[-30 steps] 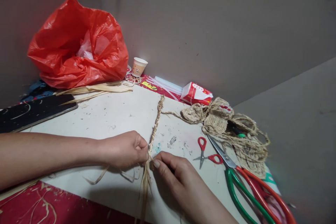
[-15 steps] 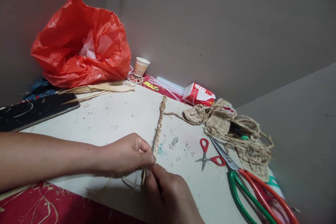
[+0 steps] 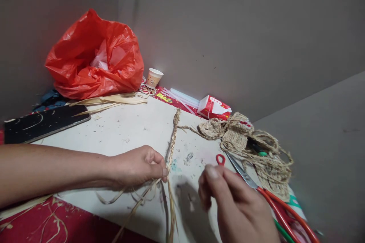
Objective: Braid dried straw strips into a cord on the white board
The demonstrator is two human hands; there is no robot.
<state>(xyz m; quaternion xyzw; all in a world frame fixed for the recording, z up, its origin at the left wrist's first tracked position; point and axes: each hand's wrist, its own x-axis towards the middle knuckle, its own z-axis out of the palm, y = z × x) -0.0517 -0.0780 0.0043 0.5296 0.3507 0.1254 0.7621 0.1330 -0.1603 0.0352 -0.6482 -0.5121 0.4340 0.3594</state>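
A braided straw cord lies lengthwise on the white board. My left hand pinches it where the braid ends and loose straw strands fan out toward me. My right hand hovers to the right of the strands, lifted off the board, fingers curled with thumb and forefinger close together; I cannot make out anything in them. It covers most of the small red scissors.
Large scissors with red and green handles lie at the right. A pile of woven twine pieces sits behind them. At the back are a red plastic bag, paper cup, red-white packet, dry straw leaves and a black slab.
My right hand let go of the strands beside my left hand and moved right and up, over the small scissors. The loose strands now spread out below the left hand.
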